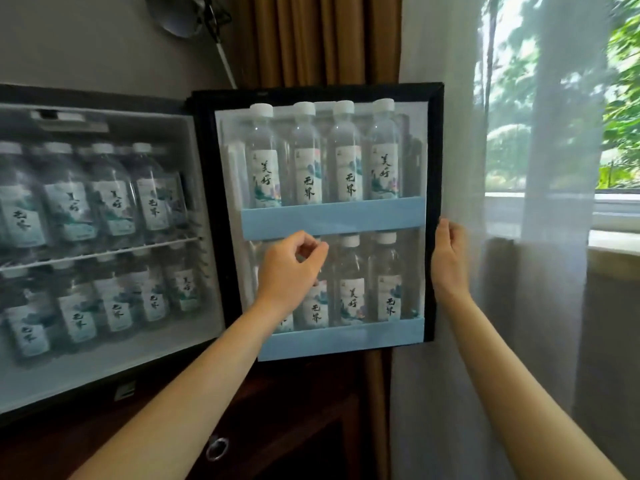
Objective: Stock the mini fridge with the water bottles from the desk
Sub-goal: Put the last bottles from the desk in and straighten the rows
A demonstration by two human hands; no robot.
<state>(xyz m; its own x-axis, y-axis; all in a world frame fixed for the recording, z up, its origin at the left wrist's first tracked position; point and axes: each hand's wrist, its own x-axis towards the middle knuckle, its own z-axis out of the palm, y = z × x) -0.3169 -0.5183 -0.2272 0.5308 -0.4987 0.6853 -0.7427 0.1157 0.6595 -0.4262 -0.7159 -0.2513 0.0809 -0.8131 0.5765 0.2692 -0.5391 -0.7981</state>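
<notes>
The mini fridge (104, 362) stands open on the left, with water bottles (114, 202) filling its two inner shelves. Its door (437, 150) is swung out to the right. The door's upper rack (332, 218) holds a row of white-capped bottles (306, 161). More bottles (351, 282) stand in the lower rack (346, 336). My left hand (289, 271) curls around the top of a bottle (315, 308) in the lower rack and hides its cap. My right hand (448, 258) grips the door's right edge.
A dark wooden cabinet (277, 427) with a ring pull (217, 448) sits under the fridge. A brown curtain (311, 39) and a sheer white curtain (502, 306) hang behind and to the right of the door. A window ledge (613, 244) is at the far right.
</notes>
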